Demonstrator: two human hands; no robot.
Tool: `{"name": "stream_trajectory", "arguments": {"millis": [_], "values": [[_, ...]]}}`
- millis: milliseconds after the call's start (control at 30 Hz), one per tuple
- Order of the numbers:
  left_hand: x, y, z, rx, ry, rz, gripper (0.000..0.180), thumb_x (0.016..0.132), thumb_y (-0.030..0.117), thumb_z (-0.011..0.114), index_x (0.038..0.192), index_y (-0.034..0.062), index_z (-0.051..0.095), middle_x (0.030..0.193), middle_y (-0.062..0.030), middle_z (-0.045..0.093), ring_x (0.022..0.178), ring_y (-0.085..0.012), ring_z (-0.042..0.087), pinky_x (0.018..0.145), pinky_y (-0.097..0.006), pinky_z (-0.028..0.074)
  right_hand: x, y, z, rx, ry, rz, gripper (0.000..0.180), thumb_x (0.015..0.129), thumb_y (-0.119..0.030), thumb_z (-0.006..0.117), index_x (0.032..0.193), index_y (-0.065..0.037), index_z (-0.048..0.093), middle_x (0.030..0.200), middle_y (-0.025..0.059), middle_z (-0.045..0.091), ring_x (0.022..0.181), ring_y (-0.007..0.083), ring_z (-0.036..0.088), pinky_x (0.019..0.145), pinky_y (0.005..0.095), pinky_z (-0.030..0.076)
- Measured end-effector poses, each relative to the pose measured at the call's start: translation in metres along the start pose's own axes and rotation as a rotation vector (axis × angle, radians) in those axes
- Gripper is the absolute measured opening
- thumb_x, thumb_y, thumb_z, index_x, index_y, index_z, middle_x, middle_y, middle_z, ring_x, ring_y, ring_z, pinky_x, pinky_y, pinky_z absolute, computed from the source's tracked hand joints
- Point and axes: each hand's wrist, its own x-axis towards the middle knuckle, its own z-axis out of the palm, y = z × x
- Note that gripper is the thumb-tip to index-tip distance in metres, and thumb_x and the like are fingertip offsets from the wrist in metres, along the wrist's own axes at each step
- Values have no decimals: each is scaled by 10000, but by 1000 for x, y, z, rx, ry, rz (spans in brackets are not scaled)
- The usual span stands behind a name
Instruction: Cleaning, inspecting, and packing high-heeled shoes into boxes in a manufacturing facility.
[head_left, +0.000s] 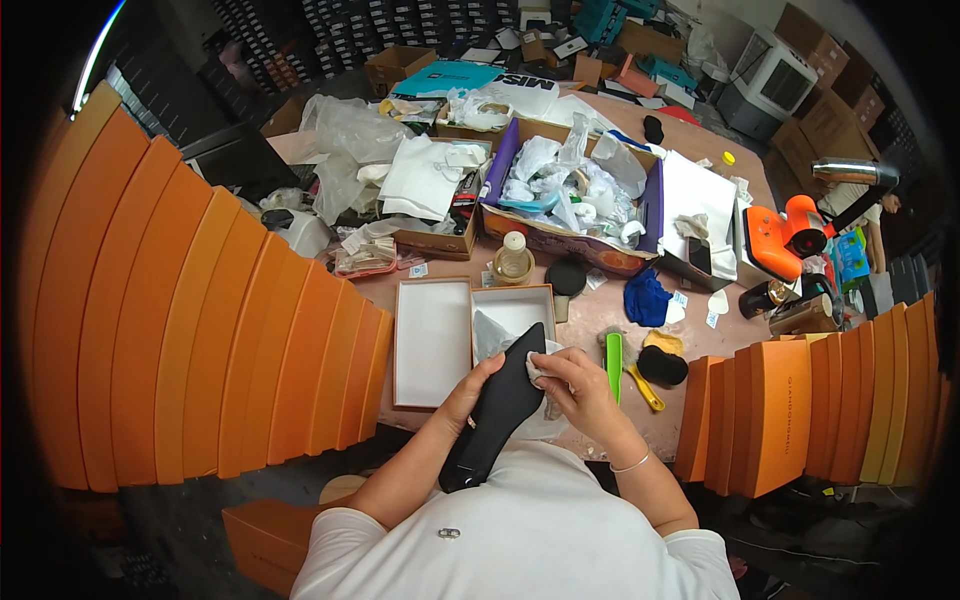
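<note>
Held close to my chest is a black pointed shoe [497, 405], its long smooth sole seemingly turned up and its toe pointing away. My left hand [470, 390] wraps round the shoe's left side. On the other side, my right hand [582, 395] pinches a small white wad of cloth or tissue [536, 369] against the sole near the toe. Just beyond the shoe lies an open shoebox [543, 295] with pale wrapping in it, partly hidden by the shoe. Its white-lined lid [430, 345] sits to the left.
Orange shoeboxes [240, 340] rise in a long row at left, with more [780, 415] at right. A green-handled tool [613, 365], yellow-handled brush [647, 388], blue cloth [650, 297] and bottle [514, 260] lie beyond my hands. Further back stands a purple box [655, 200] of plastic wrappings.
</note>
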Motion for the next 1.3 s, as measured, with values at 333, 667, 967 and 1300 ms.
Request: {"name": "stream_trajectory", "arguments": {"millis": [333,667,967,1300], "values": [[24,10,-10,-86,-33,-37,536,912,428,562,1265,29,509,1077,-96,629,887,-150,660,770,-257,562,38,-3,9,-55,174,-2,180,766,-36,741,915,-36,640,941,79,571,851,207,552,703,292,458],[35,13,-30,-172,104,-18,476,915,441,559,1187,50,562,975,-56,639,817,-111,646,709,-228,548,79,16,6,-24,-228,78,220,796,-27,705,1012,-44,669,881,105,594,811,260,594,717,341,488],[50,11,-51,-185,254,-12,503,896,437,591,1185,26,591,994,-53,655,802,-108,634,732,-223,527,113,108,3,707,-163,489,92,939,-105,605,1003,-39,613,914,-11,632,810,67,572,715,241,483],[51,11,-64,-201,341,-50,532,882,467,605,1186,31,596,1019,-63,647,853,-106,627,749,-222,512,205,142,13,-160,-4,8,149,825,-55,651,968,-18,632,902,165,624,763,326,620,701,384,499]]}}
